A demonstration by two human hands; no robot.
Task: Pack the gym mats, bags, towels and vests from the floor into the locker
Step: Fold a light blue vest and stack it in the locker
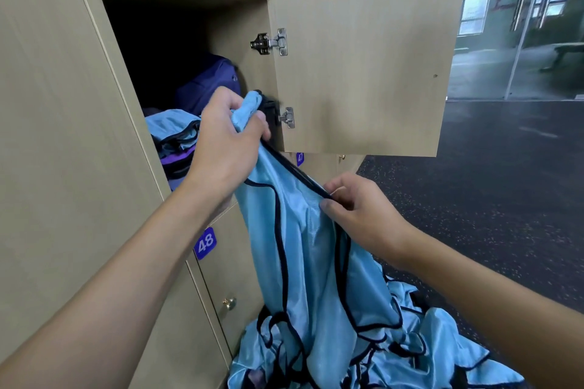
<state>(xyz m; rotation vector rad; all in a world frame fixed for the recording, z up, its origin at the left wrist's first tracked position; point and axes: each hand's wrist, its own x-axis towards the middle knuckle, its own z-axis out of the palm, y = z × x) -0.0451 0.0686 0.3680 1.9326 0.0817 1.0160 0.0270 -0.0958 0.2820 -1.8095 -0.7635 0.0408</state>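
**Vests partly packed**

A dark purple fabric bag [205, 85] and some blue cloth [167, 126] are already lying inside the open beige wooden locker [240, 25] at upper left. A heap of light-blue vests [420, 344] is waiting at the bottom of the frame. The left hand [227, 142] is clutching the bunched top of a light-blue, black-trimmed vest [303, 262] at the locker mouth. The right hand [363, 215] is pinching its trim just below.
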